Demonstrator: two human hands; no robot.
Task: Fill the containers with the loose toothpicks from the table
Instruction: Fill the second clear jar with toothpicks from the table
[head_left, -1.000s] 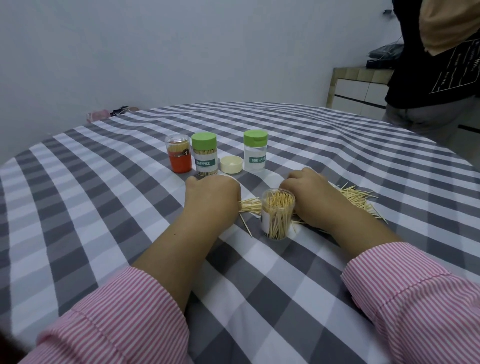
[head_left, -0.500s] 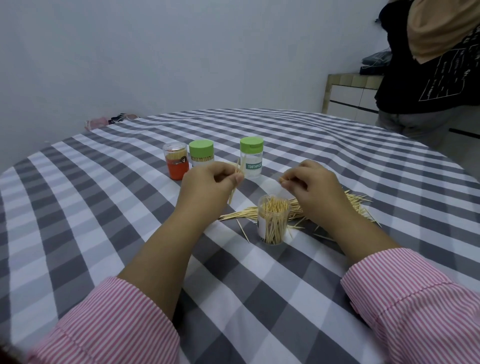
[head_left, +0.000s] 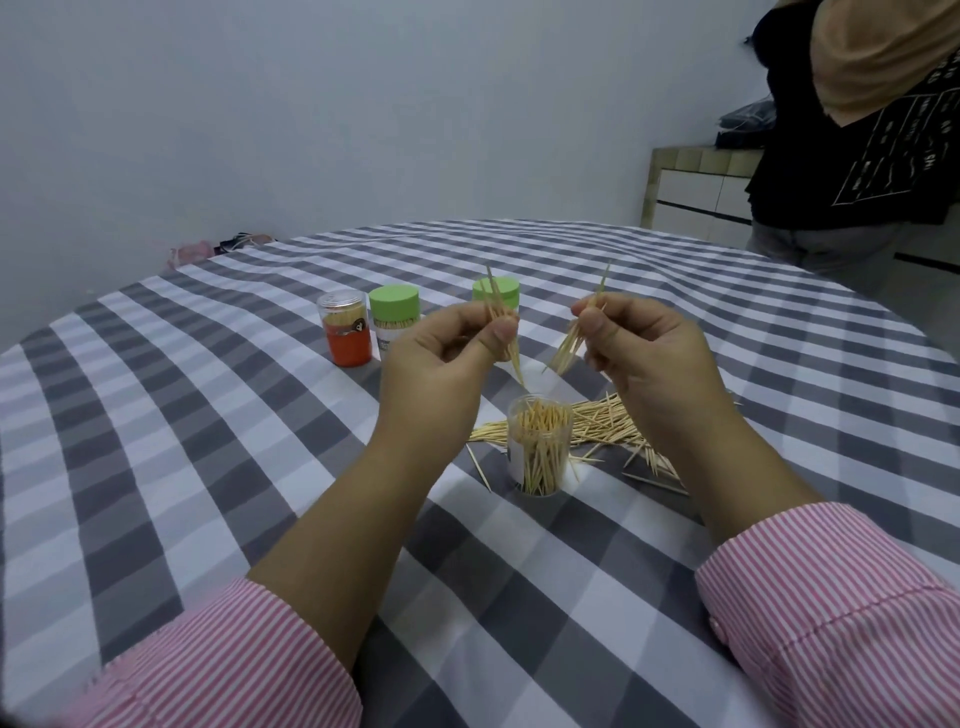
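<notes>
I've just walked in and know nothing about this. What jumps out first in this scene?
Two raised hands, each pinching a small bunch of toothpicks: the left hand and the right hand, above an open clear container already packed with toothpicks. Behind and right of it lies a loose pile of toothpicks on the grey checked tablecloth. Farther back stand an orange jar and two green-capped jars.

Open container (head_left: 539, 447) mouth unobstructed below hands (head_left: 649, 358)
</notes>
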